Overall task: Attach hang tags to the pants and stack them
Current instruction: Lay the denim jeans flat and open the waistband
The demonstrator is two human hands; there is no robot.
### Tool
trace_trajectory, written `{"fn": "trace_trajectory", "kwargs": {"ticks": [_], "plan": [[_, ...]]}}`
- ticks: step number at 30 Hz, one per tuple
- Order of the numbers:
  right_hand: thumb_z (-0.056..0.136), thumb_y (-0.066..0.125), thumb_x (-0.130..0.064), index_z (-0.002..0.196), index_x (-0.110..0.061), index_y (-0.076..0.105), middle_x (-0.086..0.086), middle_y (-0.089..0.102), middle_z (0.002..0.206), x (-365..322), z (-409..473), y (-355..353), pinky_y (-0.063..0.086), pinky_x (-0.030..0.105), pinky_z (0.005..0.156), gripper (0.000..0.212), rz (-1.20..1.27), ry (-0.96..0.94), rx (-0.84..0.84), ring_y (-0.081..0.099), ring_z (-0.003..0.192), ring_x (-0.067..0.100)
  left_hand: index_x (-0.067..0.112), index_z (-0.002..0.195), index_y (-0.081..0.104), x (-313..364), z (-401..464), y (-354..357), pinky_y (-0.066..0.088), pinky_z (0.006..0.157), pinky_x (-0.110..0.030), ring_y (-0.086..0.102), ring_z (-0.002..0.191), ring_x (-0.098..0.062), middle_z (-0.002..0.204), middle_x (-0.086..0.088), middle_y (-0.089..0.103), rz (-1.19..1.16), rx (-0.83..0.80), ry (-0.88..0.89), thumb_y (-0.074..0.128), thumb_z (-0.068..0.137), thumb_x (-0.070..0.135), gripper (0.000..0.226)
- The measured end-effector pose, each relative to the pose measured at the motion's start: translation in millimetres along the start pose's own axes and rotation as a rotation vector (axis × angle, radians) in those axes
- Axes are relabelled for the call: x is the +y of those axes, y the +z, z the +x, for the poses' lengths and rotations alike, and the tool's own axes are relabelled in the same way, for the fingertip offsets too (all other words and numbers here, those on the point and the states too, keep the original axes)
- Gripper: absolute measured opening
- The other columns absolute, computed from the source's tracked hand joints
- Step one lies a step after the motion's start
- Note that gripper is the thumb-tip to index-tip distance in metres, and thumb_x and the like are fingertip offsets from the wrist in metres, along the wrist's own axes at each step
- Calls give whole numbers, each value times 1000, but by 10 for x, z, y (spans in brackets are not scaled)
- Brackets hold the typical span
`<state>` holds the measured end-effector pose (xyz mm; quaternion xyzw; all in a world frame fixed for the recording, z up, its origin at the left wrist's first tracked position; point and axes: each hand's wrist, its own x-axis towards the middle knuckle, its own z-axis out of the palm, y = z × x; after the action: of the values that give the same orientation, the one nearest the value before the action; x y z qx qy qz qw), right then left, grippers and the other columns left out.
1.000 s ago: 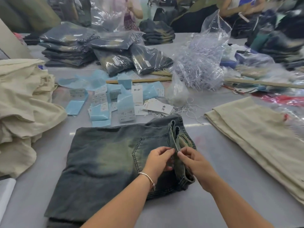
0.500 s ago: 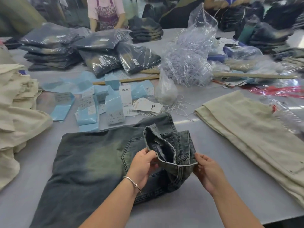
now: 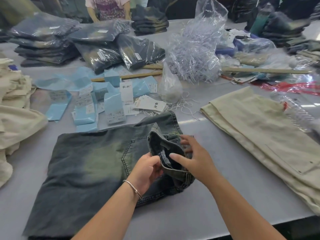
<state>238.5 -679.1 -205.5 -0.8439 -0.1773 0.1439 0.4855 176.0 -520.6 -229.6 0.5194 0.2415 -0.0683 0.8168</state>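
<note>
Folded dark washed jeans (image 3: pixel 83 163) lie on the grey table (image 3: pixel 216 196) in front of me. Their waistband (image 3: pixel 164 149) is lifted and spread apart at the right end. My left hand (image 3: pixel 147 170) pinches the near left edge of the waistband. My right hand (image 3: pixel 195 156) hovers over the opening with fingers spread and loose, its fingertips at the far side of the band. White hang tags (image 3: pixel 152 103) with black print lie just beyond the jeans, next to loose white strings (image 3: pixel 185 103).
Blue and white label packets (image 3: pixel 112 104) are scattered behind the jeans. Cream pants lie folded at right (image 3: pixel 259 129) and piled at left (image 3: pixel 15 110). Bagged jeans (image 3: pixel 97 49), a clear bag of plastic fasteners (image 3: pixel 195 54) and a wooden stick (image 3: pixel 265 71) sit farther back. A person stands across the table.
The waistband went from flat under both hands to lifted and spread apart. My right hand then let go of its right edge and moved over the opening with fingers spread.
</note>
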Motion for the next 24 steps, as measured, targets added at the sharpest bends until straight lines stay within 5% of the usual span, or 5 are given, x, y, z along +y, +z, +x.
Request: {"fn": "trace_trajectory", "kwargs": {"ticks": [4, 10, 14, 17, 24], "plan": [[86, 64, -6, 94, -16, 71, -2, 70, 82, -85, 183, 142, 52, 37, 76, 14, 10, -81, 74, 62, 76, 11, 0, 83, 65, 49, -36, 60, 57, 58, -34, 64, 65, -24, 74, -15, 65, -14, 2, -19, 27, 76, -20, 44], [87, 60, 3, 81, -13, 72, 7, 72, 76, -180, 237, 113, 55, 42, 72, 20, 302, -10, 86, 66, 72, 18, 19, 55, 61, 174, -157, 51, 48, 48, -22, 52, 51, -13, 57, 0, 54, 89, 145, 114, 39, 73, -3, 36], [85, 69, -4, 74, -20, 72, -6, 69, 66, -267, 171, 145, 52, 23, 60, 19, 251, -139, 58, 64, 62, 7, 23, 79, 46, 185, -235, 1, 40, 59, -13, 48, 66, -1, 76, 7, 51, 548, 632, 695, 66, 66, 18, 25], [82, 72, -5, 71, -20, 71, -9, 67, 62, -325, 125, 174, 46, 17, 58, 19, 274, -181, 68, 59, 58, 3, 16, 78, 54, 220, -263, -84, 44, 77, -23, 49, 94, -2, 105, -1, 52, 935, 621, 1160, 64, 67, 4, 19], [81, 72, -4, 80, -17, 71, -9, 69, 69, -368, 50, 104, 52, 32, 63, 13, -4, -322, 65, 63, 67, 7, 33, 68, 74, 250, -324, -77, 46, 82, -26, 57, 92, -5, 100, 9, 54, 664, 323, 519, 63, 84, 28, 20]]}}
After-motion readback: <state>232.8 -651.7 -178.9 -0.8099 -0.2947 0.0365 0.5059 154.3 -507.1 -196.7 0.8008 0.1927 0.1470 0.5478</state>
